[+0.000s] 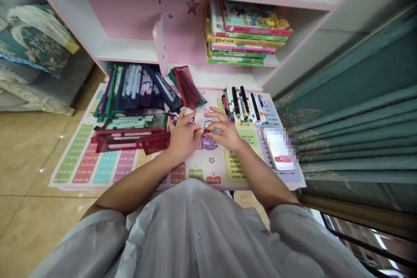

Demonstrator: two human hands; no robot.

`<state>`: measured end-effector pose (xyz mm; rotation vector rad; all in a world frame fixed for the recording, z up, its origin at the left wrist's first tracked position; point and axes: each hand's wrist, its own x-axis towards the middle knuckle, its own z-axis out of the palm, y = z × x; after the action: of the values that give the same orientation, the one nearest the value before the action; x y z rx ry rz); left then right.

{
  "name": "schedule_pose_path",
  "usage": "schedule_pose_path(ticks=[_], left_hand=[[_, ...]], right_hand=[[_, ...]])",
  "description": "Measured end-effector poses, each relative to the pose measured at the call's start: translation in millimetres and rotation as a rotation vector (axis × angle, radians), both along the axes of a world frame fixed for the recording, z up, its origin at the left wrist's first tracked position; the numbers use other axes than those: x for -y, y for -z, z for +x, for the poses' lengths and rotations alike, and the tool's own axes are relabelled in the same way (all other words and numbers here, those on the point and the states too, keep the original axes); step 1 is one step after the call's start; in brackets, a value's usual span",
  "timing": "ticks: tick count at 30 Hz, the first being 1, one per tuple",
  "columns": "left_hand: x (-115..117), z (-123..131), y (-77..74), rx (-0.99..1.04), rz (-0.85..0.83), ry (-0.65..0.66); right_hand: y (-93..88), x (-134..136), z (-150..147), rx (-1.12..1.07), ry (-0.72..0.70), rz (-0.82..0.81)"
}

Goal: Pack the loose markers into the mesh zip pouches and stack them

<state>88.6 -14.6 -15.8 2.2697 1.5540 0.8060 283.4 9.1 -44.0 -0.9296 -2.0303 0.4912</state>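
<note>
Over the middle of the printed desk mat [211, 171], my two hands meet with their thumbs and index fingers pinched together. Between the fingertips is something small and dark reddish that I cannot make out. The other fingers of my left hand [183, 134] and my right hand [226, 132] are spread. Left of my left hand lie a red mesh pouch [154, 142] with pens inside and a green mesh pouch [159, 121] holding pale markers. Beyond my right hand is a group of loose markers [241, 105], lying side by side with black, white and coloured barrels.
More mesh pouches [132, 84] full of markers lie at the back left. A red pouch [187, 87] rests on a green one near the shelf. Books [246, 45] are stacked on the pink-and-white shelf [130, 50]. A lit phone [278, 150] lies at the right; a teal curtain [352, 108] hangs beyond.
</note>
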Motion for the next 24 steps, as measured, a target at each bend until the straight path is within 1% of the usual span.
schedule_pose_path(ticks=[4,7,12,21,24], left_hand=[[2.2,0.9,-4.0,-0.019,-0.002,-0.006],[3.2,1.1,-6.1,-0.024,-0.008,-0.006],[3.8,0.6,-6.0,-0.017,-0.009,-0.010],[4.7,-2.7,-6.7,-0.046,-0.019,-0.004],[3.2,-6.3,-6.1,-0.046,-0.009,-0.010]], right_hand=[[0.7,-1.3,0.5,-0.011,-0.025,0.035],[0.8,-1.6,0.6,-0.011,-0.034,0.027],[-0.7,-1.5,0.2,-0.003,-0.044,-0.006],[-2.4,-0.1,0.0,-0.006,-0.085,0.016],[-4.3,-0.6,2.6,-0.014,-0.075,0.016]])
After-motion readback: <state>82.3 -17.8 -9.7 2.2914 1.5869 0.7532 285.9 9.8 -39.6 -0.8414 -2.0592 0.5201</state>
